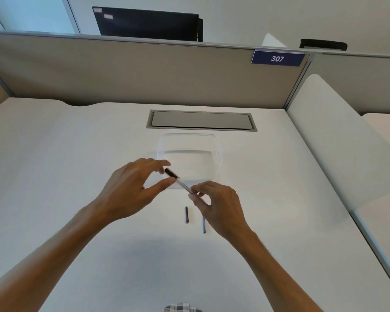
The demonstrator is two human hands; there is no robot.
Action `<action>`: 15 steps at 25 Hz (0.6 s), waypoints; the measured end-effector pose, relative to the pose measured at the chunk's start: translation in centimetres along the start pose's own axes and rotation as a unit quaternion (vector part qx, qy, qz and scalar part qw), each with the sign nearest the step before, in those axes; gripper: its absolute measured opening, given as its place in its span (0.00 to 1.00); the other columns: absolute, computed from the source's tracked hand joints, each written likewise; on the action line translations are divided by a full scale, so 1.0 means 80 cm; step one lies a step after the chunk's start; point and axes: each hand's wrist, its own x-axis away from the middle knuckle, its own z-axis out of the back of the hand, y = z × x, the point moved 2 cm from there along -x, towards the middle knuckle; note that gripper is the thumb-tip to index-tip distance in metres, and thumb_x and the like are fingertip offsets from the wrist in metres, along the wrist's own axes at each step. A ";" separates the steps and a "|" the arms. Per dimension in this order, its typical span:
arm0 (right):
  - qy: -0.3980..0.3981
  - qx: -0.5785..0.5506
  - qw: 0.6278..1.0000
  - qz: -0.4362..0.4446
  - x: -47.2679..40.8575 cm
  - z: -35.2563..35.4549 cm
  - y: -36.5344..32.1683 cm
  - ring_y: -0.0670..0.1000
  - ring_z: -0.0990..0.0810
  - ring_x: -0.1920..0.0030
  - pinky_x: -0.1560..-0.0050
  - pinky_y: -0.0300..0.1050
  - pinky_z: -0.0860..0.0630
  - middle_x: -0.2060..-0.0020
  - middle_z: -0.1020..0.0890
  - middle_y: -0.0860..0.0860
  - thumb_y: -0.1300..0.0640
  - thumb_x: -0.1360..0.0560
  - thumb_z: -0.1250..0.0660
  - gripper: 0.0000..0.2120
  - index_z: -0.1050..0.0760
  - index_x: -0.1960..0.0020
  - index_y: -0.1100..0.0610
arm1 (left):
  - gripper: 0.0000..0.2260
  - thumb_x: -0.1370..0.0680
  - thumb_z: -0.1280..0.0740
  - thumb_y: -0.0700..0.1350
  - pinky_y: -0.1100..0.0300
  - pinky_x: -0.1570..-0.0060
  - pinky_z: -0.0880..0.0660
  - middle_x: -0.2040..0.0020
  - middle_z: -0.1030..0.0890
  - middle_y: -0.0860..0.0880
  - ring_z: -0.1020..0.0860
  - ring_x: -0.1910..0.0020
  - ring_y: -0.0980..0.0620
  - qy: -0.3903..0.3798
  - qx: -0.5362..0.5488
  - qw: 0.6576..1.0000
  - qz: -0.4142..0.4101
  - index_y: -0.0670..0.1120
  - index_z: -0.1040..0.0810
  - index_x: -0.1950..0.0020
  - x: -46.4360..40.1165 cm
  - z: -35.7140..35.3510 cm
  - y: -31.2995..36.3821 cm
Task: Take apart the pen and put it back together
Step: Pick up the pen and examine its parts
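- One white desk [65,154], enclosed at the far side by one beige partition [122,70]; a second white desk surface is seen to the right past a white divider [338,140].
- One dark monitor back [149,23] is seen above the partition, well beyond the grip.
- One grey cable hatch [202,120] is set flush in the desk, beyond the grip.
- One blue number plate [277,58], marked 307, is fixed to the partition's top edge, far right of the grip.
- One clear plastic container [216,149] is placed on the desk just beyond the grip.
- Two hands: the left hand [131,190] is spread, thumb and fingertips closing loosely about the dark end of the pen; whether contact is made cannot be told. The right hand [218,206] is pinched on the pen's near end.
- One pen barrel [178,180], clear with a dark far end, is held tilted above the desk between both hands.
- Two loose slim parts lie on the desk nearer than the grip: one dark piece [186,214] and, just beside it, one blue piece [204,226], partly hidden under the right hand.
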 end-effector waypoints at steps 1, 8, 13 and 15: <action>-0.012 -0.044 0.998 -0.050 0.003 -0.003 0.007 0.37 0.20 0.65 0.64 0.35 0.28 0.59 0.13 0.44 0.56 0.26 0.26 0.05 0.15 0.51 0.54 | 0.24 0.24 0.44 0.68 0.59 0.57 0.30 0.45 0.23 0.62 0.24 0.62 0.59 0.018 0.010 1.000 0.012 0.57 0.27 0.34 0.005 -0.002 -0.005; -0.018 -0.260 0.944 -0.201 0.015 -0.027 0.026 0.40 0.14 0.58 0.57 0.28 0.25 0.61 0.13 0.45 0.60 0.28 0.24 0.02 0.16 0.56 0.55 | 0.27 0.23 0.47 0.64 0.53 0.41 0.29 0.37 0.21 0.50 0.25 0.37 0.48 0.015 -0.070 0.996 0.051 0.48 0.25 0.35 0.054 -0.058 -0.060; -0.017 -0.276 0.937 -0.216 0.024 -0.058 0.026 0.41 0.14 0.59 0.58 0.28 0.26 0.62 0.13 0.43 0.58 0.28 0.24 0.02 0.16 0.59 0.54 | 0.35 0.22 0.54 0.66 0.44 0.35 0.32 0.30 0.27 0.42 0.31 0.30 0.42 -0.069 -0.135 0.983 0.100 0.43 0.26 0.32 0.094 -0.111 -0.113; -0.020 -0.248 0.943 -0.222 0.028 -0.072 0.025 0.43 0.15 0.62 0.64 0.29 0.29 0.62 0.13 0.41 0.55 0.28 0.24 0.02 0.16 0.60 0.50 | 0.37 0.23 0.57 0.67 0.42 0.31 0.36 0.26 0.32 0.41 0.36 0.26 0.41 -0.090 -0.138 0.979 0.116 0.43 0.30 0.28 0.107 -0.127 -0.129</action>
